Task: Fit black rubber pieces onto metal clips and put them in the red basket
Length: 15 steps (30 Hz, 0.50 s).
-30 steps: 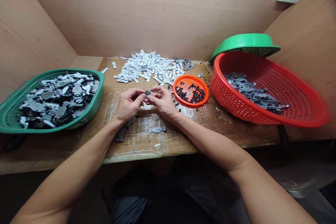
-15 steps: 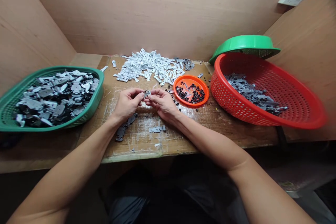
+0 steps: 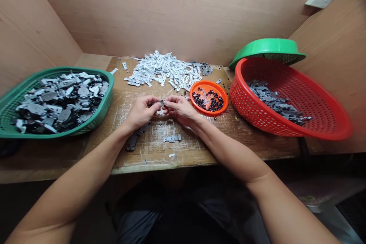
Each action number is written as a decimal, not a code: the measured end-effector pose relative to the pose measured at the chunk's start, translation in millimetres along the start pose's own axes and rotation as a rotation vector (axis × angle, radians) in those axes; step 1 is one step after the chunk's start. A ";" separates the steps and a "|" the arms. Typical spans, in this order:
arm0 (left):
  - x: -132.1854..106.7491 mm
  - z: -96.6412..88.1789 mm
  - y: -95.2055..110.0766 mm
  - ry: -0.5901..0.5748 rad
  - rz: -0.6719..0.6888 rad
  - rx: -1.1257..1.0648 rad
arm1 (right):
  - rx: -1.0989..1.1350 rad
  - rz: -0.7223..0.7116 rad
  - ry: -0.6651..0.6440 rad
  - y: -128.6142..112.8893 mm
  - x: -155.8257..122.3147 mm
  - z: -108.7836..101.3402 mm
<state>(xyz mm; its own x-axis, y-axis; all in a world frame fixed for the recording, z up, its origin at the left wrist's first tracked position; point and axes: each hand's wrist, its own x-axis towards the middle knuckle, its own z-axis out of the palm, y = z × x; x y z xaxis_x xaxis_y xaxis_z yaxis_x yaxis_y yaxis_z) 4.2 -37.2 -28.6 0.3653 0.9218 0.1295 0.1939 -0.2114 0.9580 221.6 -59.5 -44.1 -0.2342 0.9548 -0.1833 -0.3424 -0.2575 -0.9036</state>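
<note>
My left hand (image 3: 143,112) and my right hand (image 3: 180,109) meet over the middle of the table, fingertips pinched on one small grey metal part (image 3: 162,103). The fingers cover most of it, so its full shape is hidden. Just below my hands a flat grey metal piece (image 3: 172,138) lies on the cardboard. Partly under my left wrist is a dark grey hinged piece (image 3: 132,143). Right of my right hand stands an orange dish (image 3: 225,101) with small dark glossy pieces (image 3: 215,103) in it.
White metal parts (image 3: 160,69) are heaped at the back, with darker grey ones (image 3: 206,69) beside them. On the left stands a green basket (image 3: 110,95) full of assembled-looking pieces. A tilted red basket (image 3: 257,118) on the right holds grey parts; a bright green basket (image 3: 265,47) sits behind it.
Both hands stay together on the small part, which has turned and is now more covered by the fingers. The camera view has shifted slightly.
</note>
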 end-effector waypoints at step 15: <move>1.8 -1.6 -1.9 -0.145 -0.014 0.108 | -0.805 -0.220 -0.108 -22.5 -7.4 -9.9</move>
<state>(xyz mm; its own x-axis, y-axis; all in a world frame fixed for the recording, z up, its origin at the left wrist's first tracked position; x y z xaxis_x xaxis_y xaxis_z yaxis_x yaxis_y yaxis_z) 3.1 -34.6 -29.8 0.4876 0.8702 0.0709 0.2934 -0.2398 0.9254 240.0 -59.4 -26.3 -0.3379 0.9407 0.0308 0.3535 0.1572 -0.9221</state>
